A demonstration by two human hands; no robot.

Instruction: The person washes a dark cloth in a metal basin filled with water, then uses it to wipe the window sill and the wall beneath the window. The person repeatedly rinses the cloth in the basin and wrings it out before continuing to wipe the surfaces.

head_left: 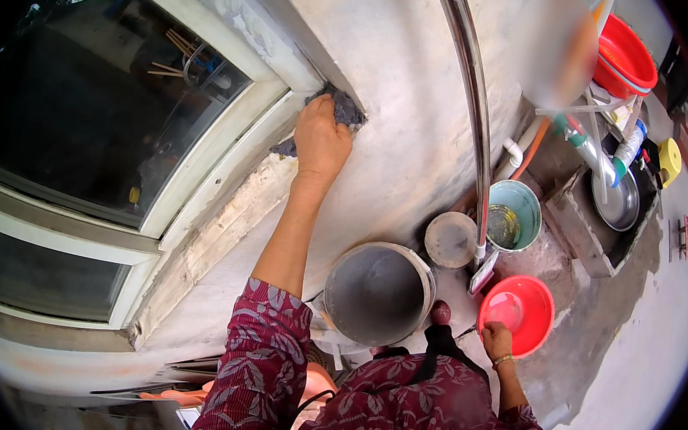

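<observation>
My left hand (324,137) grips a dark grey cloth (347,107) and presses it into the far corner of the window sill (228,224). Part of the cloth sticks out on both sides of the fingers. Beside it runs the pale frame (227,163) of a glass window (104,105). Low on the right, my right hand (496,341) has curled fingers and overlaps the near rim of a pink-red plastic basin (530,314). Whether the fingers grip that rim or only hang above it cannot be told.
A large grey bucket (374,293) stands by the wall below me, near a round lidded container (451,238) and a pale green bucket (517,210). A shiny metal pole (473,73) rises in front. Farther right, a stone sink (585,228) holds a metal bowl (618,200).
</observation>
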